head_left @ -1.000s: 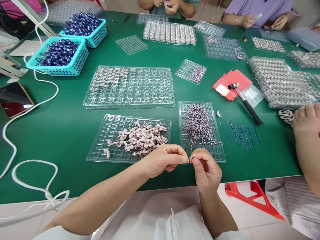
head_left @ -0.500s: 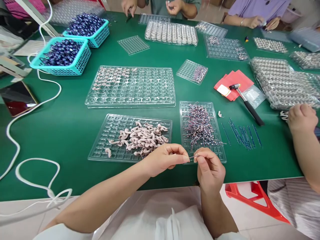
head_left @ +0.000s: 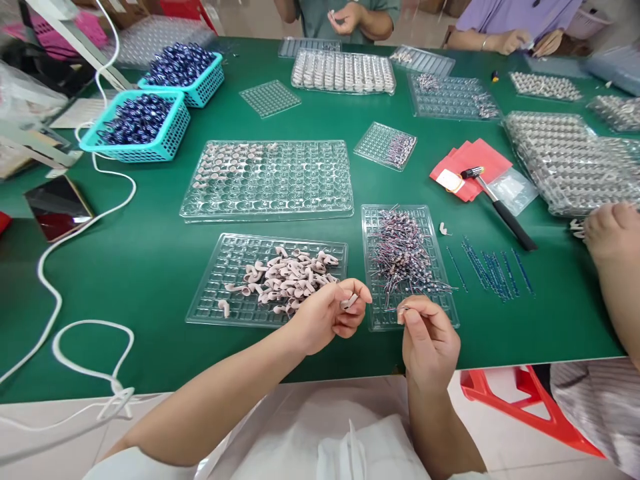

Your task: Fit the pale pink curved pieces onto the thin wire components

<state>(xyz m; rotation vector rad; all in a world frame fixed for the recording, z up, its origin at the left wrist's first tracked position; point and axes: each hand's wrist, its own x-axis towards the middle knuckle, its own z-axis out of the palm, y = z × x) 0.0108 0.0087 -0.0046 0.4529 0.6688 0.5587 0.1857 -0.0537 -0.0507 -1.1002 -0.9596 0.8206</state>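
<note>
My left hand (head_left: 330, 317) holds a beige earbud shell (head_left: 349, 302) between its fingers, in front of the shell tray. My right hand (head_left: 429, 340) pinches a small wired part (head_left: 405, 308), mostly hidden by thumb and fingertips. A gap separates the two hands. Behind the left one, a clear blister tray (head_left: 215, 280) bears a heap of beige earbud shells (head_left: 293, 277). Just behind the right hand, a second clear tray (head_left: 369, 320) carries a tangled pile of small parts with thin wires (head_left: 400, 250).
A large clear tray (head_left: 300, 183) holds several shells at its left. Blue strips (head_left: 493, 270), a black-handled hammer (head_left: 505, 213) and red bags (head_left: 470, 167) lie right. Turquoise baskets (head_left: 173, 137) and a phone (head_left: 59, 207) are left. A co-worker's hand (head_left: 615, 233) rests at right.
My hands have moved apart, and the thin wire that spanned between them no longer shows. The left hand has turned, so the shell in it is now visible. The camera view has shifted slightly.
</note>
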